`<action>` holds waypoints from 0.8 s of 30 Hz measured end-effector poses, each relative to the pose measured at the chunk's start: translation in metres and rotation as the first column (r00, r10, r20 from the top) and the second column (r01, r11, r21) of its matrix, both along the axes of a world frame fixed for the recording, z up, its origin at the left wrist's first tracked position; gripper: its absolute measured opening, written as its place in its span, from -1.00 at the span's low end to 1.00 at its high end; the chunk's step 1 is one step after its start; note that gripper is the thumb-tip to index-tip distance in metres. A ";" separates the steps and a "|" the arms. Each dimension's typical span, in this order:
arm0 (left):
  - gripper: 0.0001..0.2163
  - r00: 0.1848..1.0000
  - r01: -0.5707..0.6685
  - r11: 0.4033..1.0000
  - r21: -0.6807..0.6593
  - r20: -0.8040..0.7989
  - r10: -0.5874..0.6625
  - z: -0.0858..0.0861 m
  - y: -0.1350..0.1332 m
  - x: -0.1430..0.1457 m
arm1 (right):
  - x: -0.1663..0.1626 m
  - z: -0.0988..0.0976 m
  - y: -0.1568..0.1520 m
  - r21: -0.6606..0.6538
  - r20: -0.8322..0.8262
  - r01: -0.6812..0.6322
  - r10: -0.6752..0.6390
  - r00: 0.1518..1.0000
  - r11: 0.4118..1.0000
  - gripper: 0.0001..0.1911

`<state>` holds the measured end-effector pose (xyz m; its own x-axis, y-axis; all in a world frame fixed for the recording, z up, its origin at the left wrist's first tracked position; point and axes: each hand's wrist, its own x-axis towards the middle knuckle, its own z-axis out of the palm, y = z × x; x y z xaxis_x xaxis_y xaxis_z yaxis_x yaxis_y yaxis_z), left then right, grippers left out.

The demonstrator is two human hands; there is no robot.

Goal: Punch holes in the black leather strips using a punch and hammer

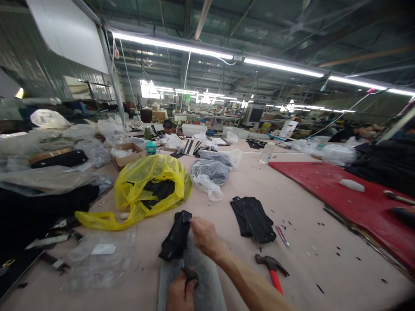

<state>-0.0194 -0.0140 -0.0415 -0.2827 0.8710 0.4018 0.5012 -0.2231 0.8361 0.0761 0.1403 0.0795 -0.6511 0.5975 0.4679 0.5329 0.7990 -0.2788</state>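
Note:
My right hand [202,235] reaches in from the lower right and pinches the top edge of a black fabric piece [177,239], holding it up over a grey pad [210,285] on the table. At the bottom edge, my left hand [179,296] is closed on a small black object [190,274] that I cannot make out. A stack of black pieces [253,218] lies just right of my right hand.
A red-handled hammer [272,268] lies to the right, with a pen [282,236] beyond it. To the left are a yellow plastic bag [152,190] and a clear bag [100,255]. A red mat [350,198] covers the right side. Other workers sit far back.

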 end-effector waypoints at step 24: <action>-0.73 0.994 -0.107 0.979 -0.173 -0.022 0.105 0.066 0.023 0.008 | 0.115 -0.060 -0.189 -0.299 0.048 -0.054 0.072 0.996 0.953 -0.63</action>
<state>-0.0112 0.0087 0.0242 -0.3733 0.8930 0.2513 0.5249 -0.0200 0.8509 0.1907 -0.0482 0.0197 -0.7129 0.6605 0.2355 0.5062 0.7172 -0.4789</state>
